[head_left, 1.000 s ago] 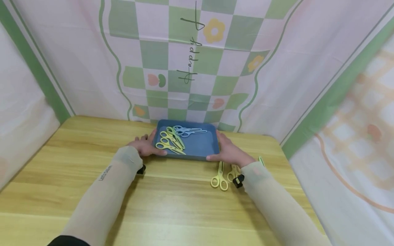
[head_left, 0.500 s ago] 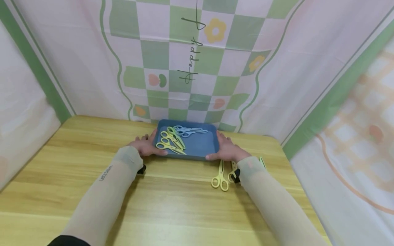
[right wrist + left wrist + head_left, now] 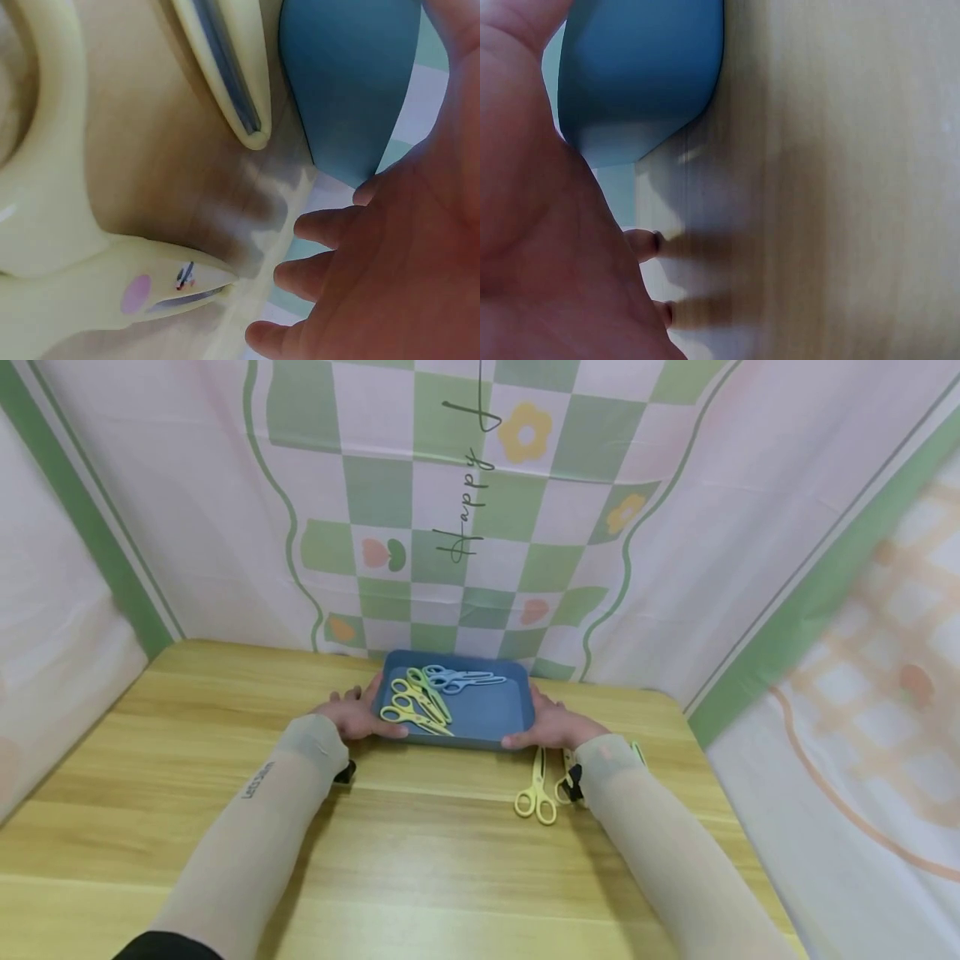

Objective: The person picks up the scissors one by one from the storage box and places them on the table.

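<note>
A shallow blue tray (image 3: 487,718) stands at the back of the table, held between both hands. My left hand (image 3: 352,717) grips its left side, thumb along the front rim. On the right side my right hand (image 3: 555,725) does the same; its other fingers spread past the tray wall (image 3: 349,82) in the right wrist view. Inside lie light blue scissors (image 3: 480,677), green scissors (image 3: 429,692) and yellow scissors (image 3: 427,723), mostly toward the left. The left wrist view shows the tray's corner (image 3: 645,67) low over the wood.
Yellow scissors (image 3: 537,787) lie on the wooden table (image 3: 420,860) before the tray's right corner. Another pair (image 3: 561,790) is partly hidden by my right wrist, and a green tip (image 3: 637,752) shows beyond it. A checkered cloth (image 3: 435,602) hangs right behind the tray.
My right wrist has shifted slightly left and away from me, covering more of the second yellow pair. The tray and left hand stay practically where they were.
</note>
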`<state>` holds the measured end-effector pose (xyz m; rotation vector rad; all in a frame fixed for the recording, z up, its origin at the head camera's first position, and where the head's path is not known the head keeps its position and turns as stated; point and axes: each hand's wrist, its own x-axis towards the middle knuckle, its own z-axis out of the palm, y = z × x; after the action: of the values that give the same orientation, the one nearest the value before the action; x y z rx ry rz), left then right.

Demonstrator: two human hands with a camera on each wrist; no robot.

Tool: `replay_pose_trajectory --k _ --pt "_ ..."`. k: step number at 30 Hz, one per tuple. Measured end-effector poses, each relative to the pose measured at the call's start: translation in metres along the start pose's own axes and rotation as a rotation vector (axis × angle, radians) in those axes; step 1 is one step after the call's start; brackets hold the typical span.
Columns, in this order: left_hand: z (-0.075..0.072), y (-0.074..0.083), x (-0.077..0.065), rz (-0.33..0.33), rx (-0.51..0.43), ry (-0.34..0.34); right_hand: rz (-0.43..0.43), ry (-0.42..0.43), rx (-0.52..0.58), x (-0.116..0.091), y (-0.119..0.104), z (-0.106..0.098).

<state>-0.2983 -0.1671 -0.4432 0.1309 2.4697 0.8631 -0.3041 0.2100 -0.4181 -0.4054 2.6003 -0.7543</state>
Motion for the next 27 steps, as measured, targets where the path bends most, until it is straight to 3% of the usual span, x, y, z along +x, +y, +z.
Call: replay_pose_trajectory --k 3,10,16,23,27 --pt "0.0 -0.001 0.0 0.003 -0.001 0.0 -0.007 -0.003 0.017 0.004 0.002 0.0" --pt "0.001 -0.002 0.001 0.005 -0.002 0.0 -0.062 -0.015 0.169 0.008 0.008 0.003" --pt "0.002 -0.002 0.0 -0.004 0.002 0.0 -0.023 -0.023 0.122 0.006 0.008 0.002" --pt "0.0 0.007 -0.013 0.019 0.001 0.007 0.004 -0.028 0.075 0.002 0.004 0.0" --pt "0.0 0.003 -0.008 0.01 0.017 -0.004 0.005 -0.024 0.085 0.005 0.005 0.001"
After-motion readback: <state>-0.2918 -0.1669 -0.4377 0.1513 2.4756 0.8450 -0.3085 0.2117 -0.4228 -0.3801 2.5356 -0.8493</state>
